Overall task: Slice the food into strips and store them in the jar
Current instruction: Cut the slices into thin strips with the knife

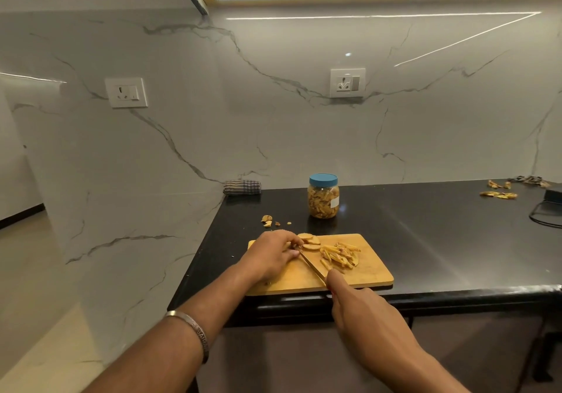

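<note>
Over at the corner of the black counter (425,240), a wooden cutting board (371,274) sits near the front edge. The left hand (270,255) is down on the board's left part, fingers curled over a pale slice of food (311,247), pinning it at the knife (311,266). The right hand (362,310) grasps the knife's handle, which it hides, with the index finger stretched along the blade's back; the blade runs diagonally from that finger up to the left fingertips. More round slices (308,237) lie just behind, touching each other. To the right of the blade, a loose heap of cut strips (339,255) rests on the board.

Behind the board stands the jar (323,197), upright, blue lid (323,179) on, largely filled with strips. Left of it, a few peel scraps (267,220) dot the counter. A folded checked cloth (242,187) sits against the marble wall in the corner. Far right, more peelings (498,194) lie scattered, near a dark cable (541,219). 2 wall sockets (347,82) are set in the backsplash. A metal bangle (191,332) circles the left forearm.
</note>
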